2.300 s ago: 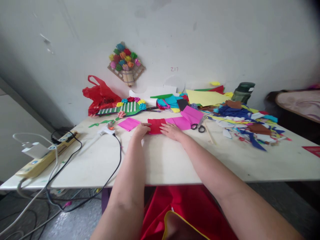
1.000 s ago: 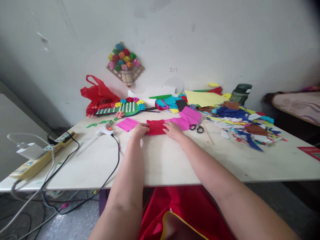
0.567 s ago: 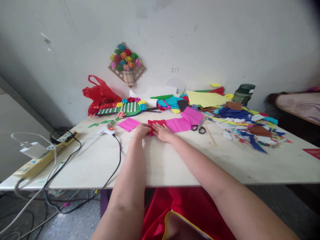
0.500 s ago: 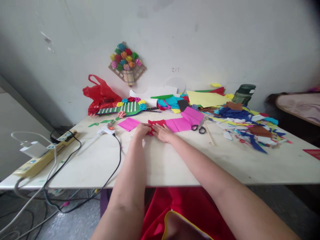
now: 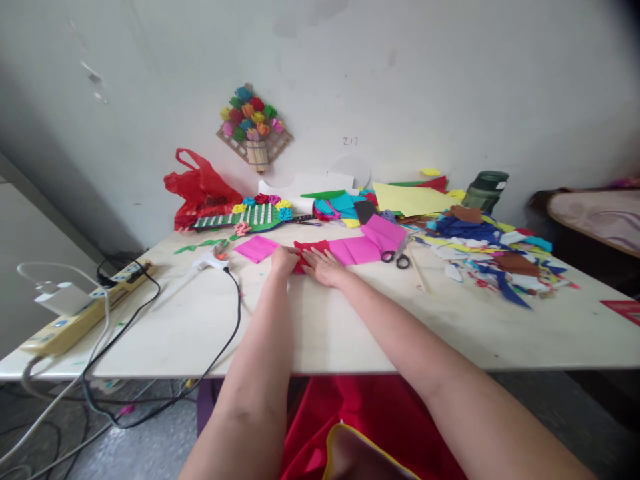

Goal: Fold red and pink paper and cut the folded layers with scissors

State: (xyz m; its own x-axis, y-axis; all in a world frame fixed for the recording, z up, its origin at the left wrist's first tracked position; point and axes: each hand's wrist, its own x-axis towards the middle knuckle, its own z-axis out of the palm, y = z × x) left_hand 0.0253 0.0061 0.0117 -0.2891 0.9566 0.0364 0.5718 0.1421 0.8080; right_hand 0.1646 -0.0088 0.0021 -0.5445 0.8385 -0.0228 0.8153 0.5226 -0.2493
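Note:
A piece of red paper [image 5: 315, 247] lies on the white table, between a small pink sheet [image 5: 257, 249] on its left and a longer pink strip [image 5: 354, 250] on its right. At the red paper's left edge is my left hand [image 5: 285, 261], its fingers bent together against the paper; the fingertips are partly hidden. My right hand [image 5: 323, 267] lies flat on the red paper with its fingers spread. Black-handled scissors [image 5: 396, 257] rest at the end of the pink strip, beside a thin wooden stick [image 5: 418, 267].
A glue gun [image 5: 213, 261] with a black cord and a power strip [image 5: 90, 310] are on the left. Behind stand a red plastic bag [image 5: 200, 190] and a green decorated board [image 5: 235, 219]. Colourful scraps [image 5: 500, 247] and a dark green bottle [image 5: 486, 191] occupy the right.
The view has shifted very slightly. Both hands stay at the red paper, with hardly any visible movement.

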